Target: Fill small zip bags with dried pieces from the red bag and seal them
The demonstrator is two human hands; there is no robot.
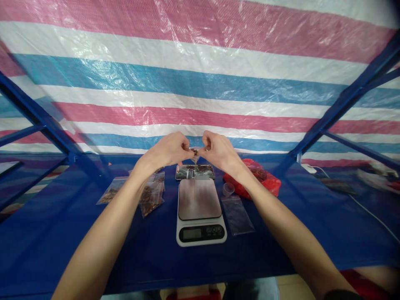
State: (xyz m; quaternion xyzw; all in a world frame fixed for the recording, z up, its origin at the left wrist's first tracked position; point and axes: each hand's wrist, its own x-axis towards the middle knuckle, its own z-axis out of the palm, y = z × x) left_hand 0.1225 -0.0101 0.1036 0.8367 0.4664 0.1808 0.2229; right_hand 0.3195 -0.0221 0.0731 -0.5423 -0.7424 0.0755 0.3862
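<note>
Blue is the table (150,262) under my arms, and above its far half I hold a small bag (195,153) up between both hands. My left hand (171,150) has thumb and finger clamped on the bag's left side; my right hand (218,150) pinches the right side the same way, its other fingers curled in. Something brown sits inside (too small for me to make out). The bag hangs over the phone (205,171), which lies flat just behind the scale (200,200). The scale's steel plate faces up, with its dark display and buttons on my side; I can't read the digits.

By my left forearm lie some filled packets (152,196), clear and loaded with brown pieces, a few overlapping. Beyond my right wrist there's a red sack (272,183), partly behind my forearm, with a little clear cup (228,190) beside it and a flat pouch (238,216) nearer me, next to the scale. A striped sheet (187,75) in pink, white and blue fills the back.
</note>
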